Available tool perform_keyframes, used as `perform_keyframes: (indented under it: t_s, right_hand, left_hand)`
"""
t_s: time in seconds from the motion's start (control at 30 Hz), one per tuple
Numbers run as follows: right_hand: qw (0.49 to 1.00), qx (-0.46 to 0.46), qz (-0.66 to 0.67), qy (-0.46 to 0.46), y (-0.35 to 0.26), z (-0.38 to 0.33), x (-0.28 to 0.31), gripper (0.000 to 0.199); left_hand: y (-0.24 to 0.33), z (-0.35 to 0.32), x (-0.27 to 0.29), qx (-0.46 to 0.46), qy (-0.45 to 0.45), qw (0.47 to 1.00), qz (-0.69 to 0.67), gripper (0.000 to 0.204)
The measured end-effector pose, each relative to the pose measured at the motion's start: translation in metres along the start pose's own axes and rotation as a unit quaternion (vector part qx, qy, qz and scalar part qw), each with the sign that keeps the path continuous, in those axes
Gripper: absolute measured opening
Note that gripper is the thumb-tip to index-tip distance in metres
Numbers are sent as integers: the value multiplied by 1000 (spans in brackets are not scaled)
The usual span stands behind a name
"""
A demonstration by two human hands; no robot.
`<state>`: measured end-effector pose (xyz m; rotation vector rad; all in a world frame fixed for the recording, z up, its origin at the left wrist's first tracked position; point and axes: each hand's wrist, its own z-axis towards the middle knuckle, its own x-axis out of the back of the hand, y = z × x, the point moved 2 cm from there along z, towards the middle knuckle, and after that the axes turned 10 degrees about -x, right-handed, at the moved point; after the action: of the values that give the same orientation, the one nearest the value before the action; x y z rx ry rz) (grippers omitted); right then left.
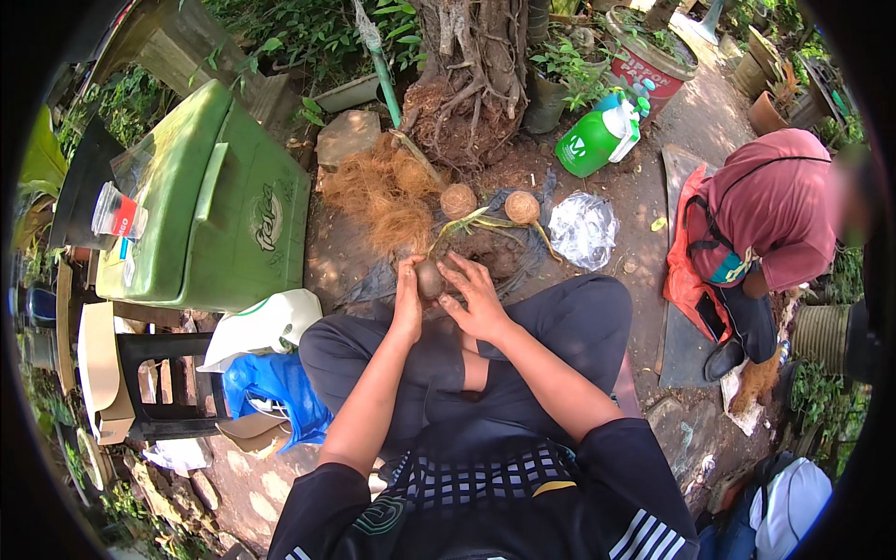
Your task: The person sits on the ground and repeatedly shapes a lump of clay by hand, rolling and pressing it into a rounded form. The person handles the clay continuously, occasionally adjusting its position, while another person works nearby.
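Observation:
Between my palms sits a brown ball of soil (pixel 430 279), just above my crossed legs. My left hand (pixel 407 297) cups its left side, and my right hand (pixel 474 301) presses its fingers against the right side. A plant with long yellow-green leaves (pixel 474 220) lies right beyond my hands; whether it joins the ball I cannot tell. Behind it is a heap of dark, moist soil (pixel 495 254) on a black plastic sheet (pixel 375 282). Two round balls wrapped in brown fibre (pixel 458 201) rest farther back, next to a loose pile of coconut fibre (pixel 385 191).
Crumpled clear plastic (pixel 583 231) lies right of the soil, with a green spray bottle (pixel 590 142) behind. A tree trunk (pixel 471 65) rises at the back. On the left stands a green cooler box (pixel 205 205); a blue plastic bag (pixel 280 392) lies nearer. Another person (pixel 761 210) sits at right.

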<state>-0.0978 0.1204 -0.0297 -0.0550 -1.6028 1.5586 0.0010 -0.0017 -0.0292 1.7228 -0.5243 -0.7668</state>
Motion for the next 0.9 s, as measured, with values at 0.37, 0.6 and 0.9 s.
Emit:
perform_keyframes:
  t_s: [0.37, 0.6, 0.9]
  right_hand:
    - [971, -147, 182, 54, 18, 7, 3, 66]
    - [977, -153, 145, 37, 27, 6, -8, 63]
    - [983, -124, 136, 6, 48, 4, -21, 72]
  left_hand:
    - [11, 1, -7, 36, -9, 995, -90, 55]
    - [6, -4, -10, 31, -12, 995, -90, 49]
    - [-9, 0, -3, 41, -77, 996, -10, 57]
